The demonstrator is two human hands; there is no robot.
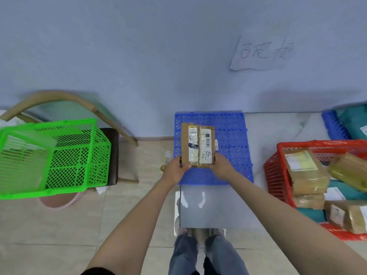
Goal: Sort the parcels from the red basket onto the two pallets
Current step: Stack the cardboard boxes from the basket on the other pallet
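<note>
Both hands are holding one cardboard parcel (pixel 198 146) at the centre of the frame, over the blue pallet (pixel 230 135) lying on the grey desk (pixel 278 126). The left hand (pixel 175 168) is gripping the parcel's lower left corner, thumb curled onto its face, and the right hand (pixel 220 165) is pinching the lower right corner. The parcel's label side is facing up, with handwritten digits and a barcode showing; whether it is already resting on the pallet or being held just above it cannot be told.

No other parcel is showing on this pallet, so this one looks like its first. At the upper right edge of the frame a second blue pallet (pixel 333 126) is already carrying teal bags (pixel 353 124), so some sorting seems to be done there.

Much is left: the red basket (pixel 278 175) at the right of the frame is still holding several taped brown parcels (pixel 305 171) and teal bags. A green basket (pixel 59 155) is sitting on a chair (pixel 111 155) at the left of the frame.
</note>
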